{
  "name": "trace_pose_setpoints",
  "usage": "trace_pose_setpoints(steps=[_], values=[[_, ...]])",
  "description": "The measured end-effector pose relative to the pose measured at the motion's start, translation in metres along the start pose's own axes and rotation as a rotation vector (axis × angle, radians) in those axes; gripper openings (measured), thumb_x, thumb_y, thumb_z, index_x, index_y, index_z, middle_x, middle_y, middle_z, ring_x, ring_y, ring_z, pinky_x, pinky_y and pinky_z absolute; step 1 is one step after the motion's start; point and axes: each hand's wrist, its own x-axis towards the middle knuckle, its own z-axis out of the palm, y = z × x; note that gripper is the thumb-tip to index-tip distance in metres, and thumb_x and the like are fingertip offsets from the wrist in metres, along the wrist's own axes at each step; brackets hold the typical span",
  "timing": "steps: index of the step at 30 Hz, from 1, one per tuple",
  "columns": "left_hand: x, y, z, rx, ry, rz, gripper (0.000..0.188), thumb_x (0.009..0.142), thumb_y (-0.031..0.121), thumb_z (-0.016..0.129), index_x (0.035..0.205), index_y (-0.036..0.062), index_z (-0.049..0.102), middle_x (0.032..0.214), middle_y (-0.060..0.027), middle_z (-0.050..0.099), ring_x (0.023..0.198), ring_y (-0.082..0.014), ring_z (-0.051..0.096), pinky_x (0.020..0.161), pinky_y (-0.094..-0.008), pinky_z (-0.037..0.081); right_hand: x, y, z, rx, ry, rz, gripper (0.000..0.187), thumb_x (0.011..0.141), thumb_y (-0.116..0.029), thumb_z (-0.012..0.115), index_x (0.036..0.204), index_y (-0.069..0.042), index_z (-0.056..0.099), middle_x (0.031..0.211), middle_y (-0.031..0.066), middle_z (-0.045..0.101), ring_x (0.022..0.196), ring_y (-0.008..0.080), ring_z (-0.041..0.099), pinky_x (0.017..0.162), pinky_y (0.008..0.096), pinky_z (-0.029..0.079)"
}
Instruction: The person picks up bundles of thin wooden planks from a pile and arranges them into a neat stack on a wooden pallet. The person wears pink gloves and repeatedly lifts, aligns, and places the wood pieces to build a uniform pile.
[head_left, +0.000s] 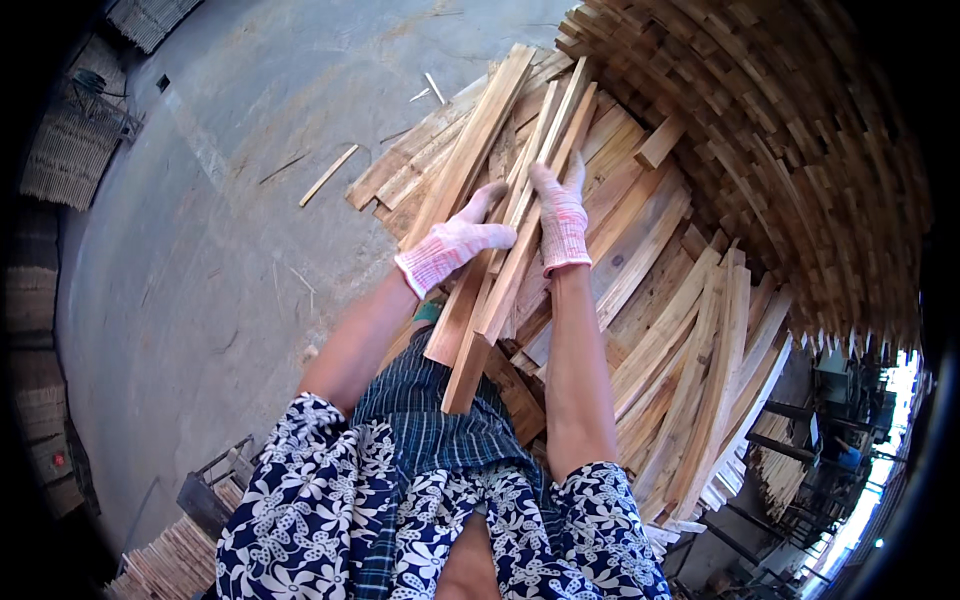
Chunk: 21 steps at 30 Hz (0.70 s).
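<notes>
At the centre of the head view, both gloved hands grip a bundle of wooden slats (500, 250) that runs from about 7 o'clock up toward 1 o'clock. The left hand (452, 248), in a pink knitted glove, wraps the bundle's left edge, its fingers (490, 237) curled together over the top slats. The right hand (561, 222), gloved the same, lies along the bundle's right side with its fingers (560, 178) pressed together and clamped on the wood. The bundle's lower end rests against the person's lap, over dark checked cloth (420, 410).

Under and beyond the bundle, a loose heap of slats (660, 340) spreads toward 4 o'clock. At 1 to 3 o'clock rises a tall stacked wall of slats (790, 130), laid in crossed rows. A single stray slat (328, 175) lies on the grey concrete floor (200, 250) at 10 o'clock, well apart from the heap. No container shows in view; the wood lies in open piles.
</notes>
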Motion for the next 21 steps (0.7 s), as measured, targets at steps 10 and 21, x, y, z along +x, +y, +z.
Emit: trace_pose_setpoints(steps=[10,21], values=[[-0.004,0.0,0.025,-0.396,0.196,0.033,0.089,0.089,0.008,0.073,0.162,0.0141,0.022,0.132,-0.0135,0.061,0.098,-0.023,0.068,0.081,-0.0335,0.06,-0.053,-0.005,-0.045,-0.425,0.004,-0.262,0.08,0.086,-0.013,0.069,0.157,-0.003,0.032,0.147,0.0202,0.051,0.132,0.0291,0.053,0.112,0.036,0.041],[0.055,0.014,0.038,1.052,0.255,-0.109,0.075,0.092,0.029,0.065,0.157,0.0167,0.028,0.149,-0.0255,0.045,0.134,-0.0436,0.049,0.11,-0.0524,0.044,-0.105,0.014,-0.182,-1.066,0.465,0.115,0.074,0.095,-0.025,0.063,0.16,-0.013,0.029,0.136,0.0262,0.053,0.123,0.0437,0.055,0.106,0.0466,0.045]])
